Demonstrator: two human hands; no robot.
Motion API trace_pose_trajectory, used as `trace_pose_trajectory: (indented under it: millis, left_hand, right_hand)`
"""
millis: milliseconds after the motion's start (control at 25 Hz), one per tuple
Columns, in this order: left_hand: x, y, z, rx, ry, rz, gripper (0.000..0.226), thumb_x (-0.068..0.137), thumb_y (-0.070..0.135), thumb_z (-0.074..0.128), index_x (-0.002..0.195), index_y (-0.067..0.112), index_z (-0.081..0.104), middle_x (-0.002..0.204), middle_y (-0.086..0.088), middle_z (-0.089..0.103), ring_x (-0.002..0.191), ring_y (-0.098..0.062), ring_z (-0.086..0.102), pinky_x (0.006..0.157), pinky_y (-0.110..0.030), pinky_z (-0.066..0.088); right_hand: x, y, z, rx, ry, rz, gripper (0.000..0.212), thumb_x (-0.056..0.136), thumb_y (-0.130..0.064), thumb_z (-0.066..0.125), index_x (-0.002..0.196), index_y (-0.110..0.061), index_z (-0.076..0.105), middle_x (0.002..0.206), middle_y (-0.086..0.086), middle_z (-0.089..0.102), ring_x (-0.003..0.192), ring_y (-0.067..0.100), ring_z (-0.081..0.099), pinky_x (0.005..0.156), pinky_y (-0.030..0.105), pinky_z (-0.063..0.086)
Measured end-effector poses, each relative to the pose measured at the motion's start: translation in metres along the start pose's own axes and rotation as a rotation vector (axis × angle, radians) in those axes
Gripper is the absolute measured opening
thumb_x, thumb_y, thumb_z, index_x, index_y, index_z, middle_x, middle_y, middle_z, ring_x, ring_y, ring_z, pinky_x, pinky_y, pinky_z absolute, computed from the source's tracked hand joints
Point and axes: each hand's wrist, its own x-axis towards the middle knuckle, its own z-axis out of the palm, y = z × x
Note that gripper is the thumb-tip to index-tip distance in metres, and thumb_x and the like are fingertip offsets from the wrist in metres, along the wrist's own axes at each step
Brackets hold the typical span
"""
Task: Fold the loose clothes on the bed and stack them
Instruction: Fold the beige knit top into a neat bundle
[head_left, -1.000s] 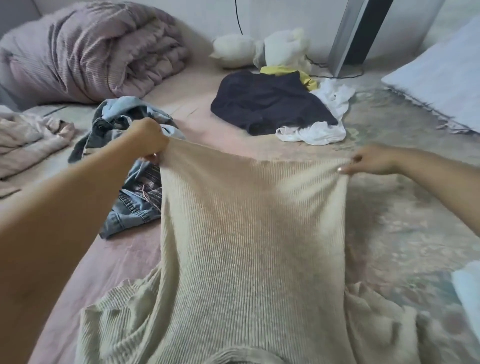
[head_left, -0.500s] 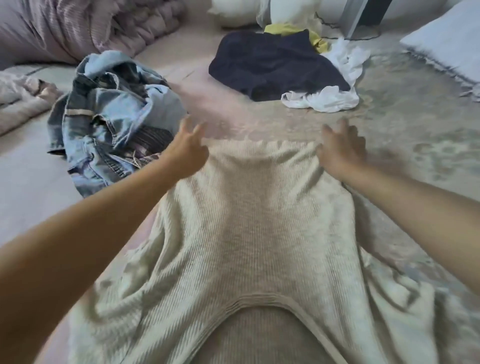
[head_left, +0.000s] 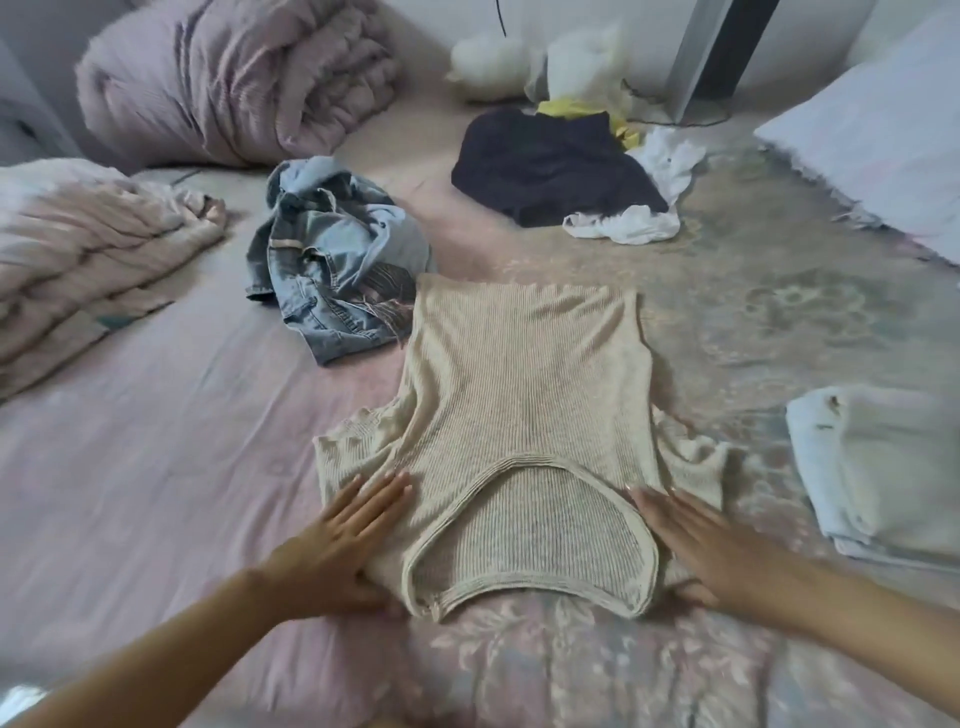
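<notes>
Pressing flat on both shoulders of the beige ribbed knit sleeveless top (head_left: 524, 395), laid neckline-near at the centre of the floral-printed pink bed sheet (head_left: 156, 441): left hand (head_left: 340, 540) at seven o'clock of the garment, right hand (head_left: 711, 551) at five, fingers straight and spread, gripping nothing. Crumpled at eleven o'clock, touching the top's far corner, a blue denim garment (head_left: 332, 270); at one o'clock, a dark navy garment (head_left: 550, 166) beside white cloth (head_left: 634, 223); at three, a folded pale stack (head_left: 883, 467). Likely trouble: bunched armhole fabric under the palms creasing into a lopsided fold, or stretchy knit dragging askew.
</notes>
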Motion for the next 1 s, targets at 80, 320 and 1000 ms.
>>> trace_pose_trajectory:
  millis: [80,320,1000]
  left_hand:
    - [0.003,-0.003,0.004,-0.017,0.058,0.002,0.072,0.092,0.063,0.029,0.137,0.008,0.038,0.141,-0.014,0.046,0.144,-0.018,0.018,0.105,-0.040,0.028]
    - [-0.023,0.019,0.001,0.204,0.298,0.267,0.039,0.103,0.019,0.025,0.120,0.006,0.058,0.127,-0.011,0.061,0.119,-0.027,0.057,0.093,-0.037,0.049]
    - [0.055,0.011,-0.069,-1.248,0.548,-1.189,0.017,0.091,0.003,0.048,0.073,0.005,0.049,0.065,-0.010,0.047,0.054,-0.018,0.048,0.043,-0.021,0.045]
  right_hand:
    - [0.005,0.004,-0.002,0.013,0.043,-0.005,0.059,0.088,-0.012,0.046,0.141,0.004,0.026,0.122,0.014,0.063,0.108,0.023,0.064,0.113,0.032,0.012]
    - [-0.032,0.009,0.002,0.051,-0.053,-0.069,0.086,0.071,-0.006,0.032,0.151,-0.017,0.003,0.134,0.001,0.056,0.130,0.009,0.041,0.111,0.032,0.015]
    - [0.124,-0.245,-0.063,0.688,0.139,0.282,0.028,0.060,-0.022,0.043,0.072,-0.015,0.068,0.069,0.001,0.065,0.065,0.018,0.063,0.059,0.022,0.051]
